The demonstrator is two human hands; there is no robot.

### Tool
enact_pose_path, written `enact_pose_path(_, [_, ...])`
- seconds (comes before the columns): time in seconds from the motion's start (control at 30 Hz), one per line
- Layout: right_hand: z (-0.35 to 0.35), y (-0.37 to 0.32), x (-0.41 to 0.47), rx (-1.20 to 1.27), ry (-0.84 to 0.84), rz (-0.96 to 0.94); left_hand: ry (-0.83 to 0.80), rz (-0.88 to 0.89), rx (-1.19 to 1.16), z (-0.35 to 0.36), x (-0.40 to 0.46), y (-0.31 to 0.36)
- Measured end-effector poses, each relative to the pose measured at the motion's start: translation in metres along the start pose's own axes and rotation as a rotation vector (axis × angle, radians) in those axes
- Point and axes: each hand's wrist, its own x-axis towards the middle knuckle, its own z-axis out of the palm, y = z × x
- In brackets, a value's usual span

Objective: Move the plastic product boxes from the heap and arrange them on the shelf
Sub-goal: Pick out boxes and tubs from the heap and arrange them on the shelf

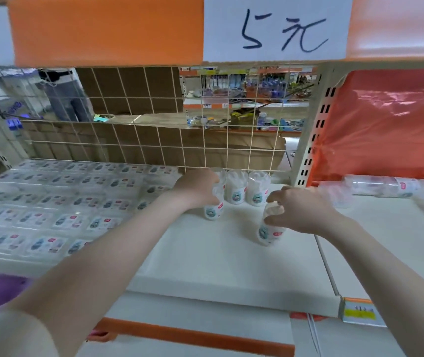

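Left hand: the left hand (197, 187) is curled round a clear round box (214, 202) that stands upright on the shelf (231, 258), fingers wrapped over its upper part.
Right hand: the right hand (299, 212) grips a second round box (270, 228), which tilts a little, its base near the shelf surface; I cannot tell whether it touches.
Round boxes, counted: four upright ones in all. Two are held, and two more (247, 187) stand side by side at the back against the wire grid (154, 140).
Position: the box in the left hand is just beside the back pair, to their left and slightly forward; the box in the right hand is further forward, apart from them.
Flat packs: many flat labelled packs (51, 202) cover the shelf's left part in rows; too blurred to count exactly.
Next bay: clear containers (383, 186) lie on their sides on the shelf to the right; number unclear.
Sign: one handwritten price card (279, 28) hangs above.
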Motion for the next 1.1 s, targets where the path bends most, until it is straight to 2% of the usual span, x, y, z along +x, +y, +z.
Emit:
enact_pose_path(0.23, [0.002,-0.002,0.005,0.046,-0.018,-0.003,0.048,-0.007,-0.047,0.012,0.006,-0.002])
enact_pose_path(0.67, [0.003,0.002,0.013,-0.008,0.014,-0.017,0.153,0.117,-0.010,0.026,0.012,0.002])
enact_pose_path(1.1, [0.000,-0.001,0.018,0.010,0.011,-0.014,0.181,0.125,0.038,0.028,0.012,0.002])
